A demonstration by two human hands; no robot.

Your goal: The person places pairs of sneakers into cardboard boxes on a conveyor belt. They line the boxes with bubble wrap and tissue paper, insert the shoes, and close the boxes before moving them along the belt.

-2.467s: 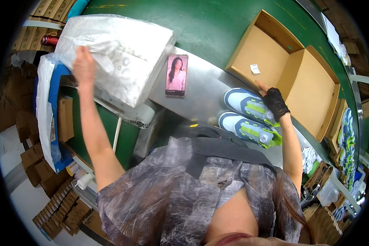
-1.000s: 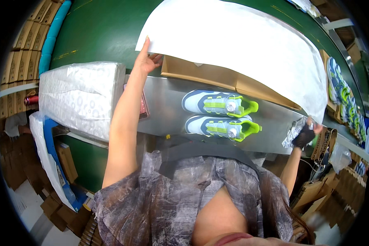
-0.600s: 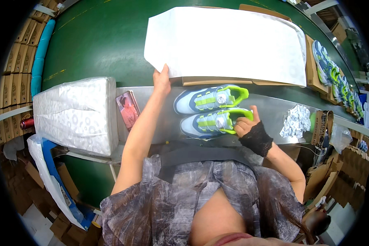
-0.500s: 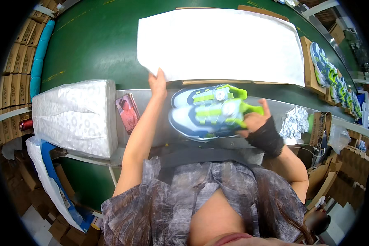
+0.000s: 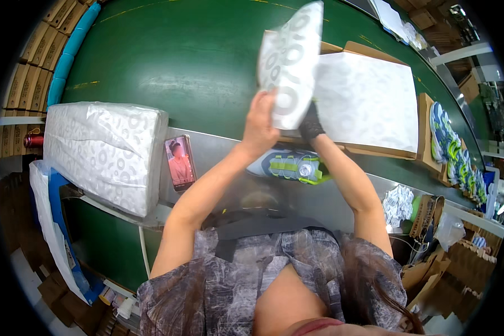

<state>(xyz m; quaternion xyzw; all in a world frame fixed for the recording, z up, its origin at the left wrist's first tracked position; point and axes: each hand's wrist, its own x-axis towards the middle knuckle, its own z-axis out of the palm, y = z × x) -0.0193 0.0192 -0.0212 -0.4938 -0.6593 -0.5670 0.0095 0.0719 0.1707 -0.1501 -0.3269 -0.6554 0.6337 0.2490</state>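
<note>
One sneaker (image 5: 285, 166) on steel counter (image 5: 217, 147), wrapping paper (image 5: 292, 67) up

My L hand (image 5: 260, 126) is closed on the ring-printed wrapping paper, raised over L end of the open cardboard shoebox (image 5: 378, 152), nr green tabletop (image 5: 168, 73) front edge. My R hand (image 5: 311, 124), half-gloved in black, is mostly behind the paper; can't tell if it's holding anything. Blue-&-lime sneaker sits by counter's back edge. Phone (image 5: 180, 162) lies twd counter's L end, beside plastic-wrapped stack (image 5: 106, 148).
</note>
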